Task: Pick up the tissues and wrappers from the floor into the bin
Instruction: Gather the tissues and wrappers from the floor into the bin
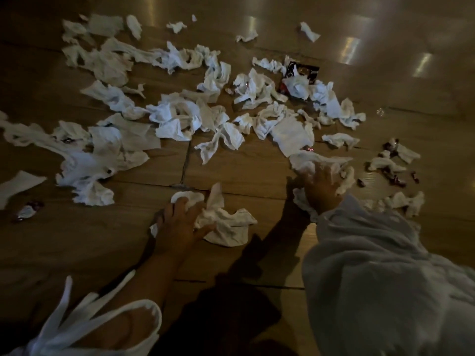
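Note:
Crumpled white tissues (177,119) lie scattered across the wooden floor (244,173). My left hand (180,222) reaches down near the middle and grips a bunch of tissues (226,224), fingers curled around them. My right hand (321,186), blurred, grips another clump of tissues (316,160) further right. A dark red-and-black wrapper (300,73) lies at the far side, partly under tissues. Small dark candy wrappers (395,176) sit at the right and one more wrapper (27,210) at the left. No bin is in view.
My loose white sleeves (385,278) fill the lower right and lower left. Bright reflections mark the glossy floor at the upper right (349,50). The light is dim.

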A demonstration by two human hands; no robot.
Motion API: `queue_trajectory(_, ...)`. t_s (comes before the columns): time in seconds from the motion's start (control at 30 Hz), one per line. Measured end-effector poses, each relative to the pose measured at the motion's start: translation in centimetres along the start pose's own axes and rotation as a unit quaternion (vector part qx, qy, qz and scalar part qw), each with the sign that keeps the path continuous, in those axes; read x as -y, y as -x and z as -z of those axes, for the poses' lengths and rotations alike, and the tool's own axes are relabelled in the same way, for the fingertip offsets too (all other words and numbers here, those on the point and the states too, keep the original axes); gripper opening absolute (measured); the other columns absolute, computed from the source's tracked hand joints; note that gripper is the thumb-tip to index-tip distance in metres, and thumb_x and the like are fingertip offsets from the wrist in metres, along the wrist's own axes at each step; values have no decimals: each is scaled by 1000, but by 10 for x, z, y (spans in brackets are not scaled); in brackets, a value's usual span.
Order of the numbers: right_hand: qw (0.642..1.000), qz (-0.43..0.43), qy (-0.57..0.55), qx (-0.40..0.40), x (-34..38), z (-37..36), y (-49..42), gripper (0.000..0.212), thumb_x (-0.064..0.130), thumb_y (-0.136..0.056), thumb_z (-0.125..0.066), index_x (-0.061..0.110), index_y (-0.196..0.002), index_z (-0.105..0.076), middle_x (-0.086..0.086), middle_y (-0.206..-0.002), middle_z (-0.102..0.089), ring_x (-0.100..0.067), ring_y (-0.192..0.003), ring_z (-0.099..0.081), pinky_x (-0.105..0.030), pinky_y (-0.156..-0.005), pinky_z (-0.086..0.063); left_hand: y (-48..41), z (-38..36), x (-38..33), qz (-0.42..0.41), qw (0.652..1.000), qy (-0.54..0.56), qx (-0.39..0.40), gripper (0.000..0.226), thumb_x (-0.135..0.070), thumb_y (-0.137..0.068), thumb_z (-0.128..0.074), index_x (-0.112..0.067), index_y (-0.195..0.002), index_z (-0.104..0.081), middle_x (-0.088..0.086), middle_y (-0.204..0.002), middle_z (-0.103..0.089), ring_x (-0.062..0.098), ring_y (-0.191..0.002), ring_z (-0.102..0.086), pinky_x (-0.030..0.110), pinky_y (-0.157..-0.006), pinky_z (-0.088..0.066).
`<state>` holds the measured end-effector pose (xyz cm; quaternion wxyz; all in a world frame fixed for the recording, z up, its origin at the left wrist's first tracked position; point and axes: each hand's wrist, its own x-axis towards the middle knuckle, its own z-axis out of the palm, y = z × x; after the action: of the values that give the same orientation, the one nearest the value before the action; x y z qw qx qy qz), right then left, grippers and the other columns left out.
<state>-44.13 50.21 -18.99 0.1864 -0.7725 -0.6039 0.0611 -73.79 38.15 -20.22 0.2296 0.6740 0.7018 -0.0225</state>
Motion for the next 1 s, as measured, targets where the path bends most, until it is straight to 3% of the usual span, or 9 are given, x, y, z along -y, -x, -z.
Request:
queue_trajectory(0.07, 991, -102, 14, 83, 29, 19, 22, 37, 46, -83, -37, 31, -110, -57, 7, -103, -71, -10, -97, -67, -42, -71, -57, -2, -1, -3, -6, 999, 38, -5, 63, -67, -76, -39, -20, -109, -65, 17, -123, -53, 40, -106, -51, 48, -85, -44)
queue_trajectory(0.13, 989, -81, 30, 124, 30, 0, 38, 52, 45, -86, -39, 15, -127, -51, -12, -138, -47, -29, -130, -42, -52, -102, -36, 1, 3, -5, -3, 995, 101, -15, 48, -50, -85, -48, -15, -115, -61, 12, -128, -50, 33, -114, -47, 37, -91, -38)
queue_trajectory(0.27, 983, -80, -98, 131, 59, -25, 76, 46, 33, -87, -38, -2, -105, -61, -25, -111, -60, -38, -104, -55, -34, -86, -33, 22, 21, -14, 112, 938, 324, -50, 33, -25, -90, -58, -8, -118, -58, 9, -112, -60, 27, -101, -59, 27, -75, -41)
queue_trajectory(0.4, 929, -173, -272, 182, 116, -4, 90, 42, 38, -93, -49, 6, -119, -58, -13, -123, -59, -29, -113, -54, -28, -90, -38, 47, 49, -12, 195, 841, 496, -95, 31, -12, -87, -62, -4, -117, -57, 10, -109, -63, 26, -104, -60, 21, -69, -47)
queue_trajectory(0.57, 860, -186, -383, 283, 200, 38, 99, 45, 50, -85, -57, 8, -97, -63, -2, -91, -58, -20, -87, -54, -30, -81, -41, 94, 104, 3, 236, 810, 523, -123, 36, -14, -91, -56, -9, -126, -49, 4, -119, -56, 13, -96, -54, 4, -51, -42)
queue_trajectory(0.7, 799, -99, -402, 436, 259, 52, 121, 60, 63, -70, -65, 15, -104, -63, -2, -103, -63, -22, -95, -60, -41, -94, -48, 154, 152, 23, 292, 785, 516, -182, 37, -28, -89, -59, -9, -120, -56, 9, -109, -64, 19, -89, -62, 22, -64, -50)
queue_trajectory(0.8, 747, -66, -381, 541, 294, 53, 154, 95, 80, -37, -71, 18, -109, -65, -4, -110, -68, -25, -96, -65, -43, -94, -49, 217, 181, 30, 341, 761, 496, -243, 34, -35, -88, -59, -12, -114, -59, 5, -91, -65, 14, -70, -63, 22, -52, -47)
queue_trajectory(0.87, 705, -39, -377, 599, 316, 58, 183, 65, 62, -55, -74, 17, -101, -66, -9, -105, -68, -26, -94, -65, -40, -91, -49, 263, 201, 36, 365, 756, 471, -270, 36, -39, -86, -60, -14, -112, -60, 7, -91, -67, 14, -67, -64, 23, -48, -48)
queue_trajectory(1.0, 699, 69, -329, 631, 363, 138, 250, 39, 27, -80, -66, 1, -109, -60, -20, -109, -62, -27, -89, -58, -34, -77, -51, 342, 243, 68, 373, 789, 405, -271, 31, -39, -88, -58, -15, -106, -64, 8, -93, -69, 14, -76, -64, 25, -61, -49)
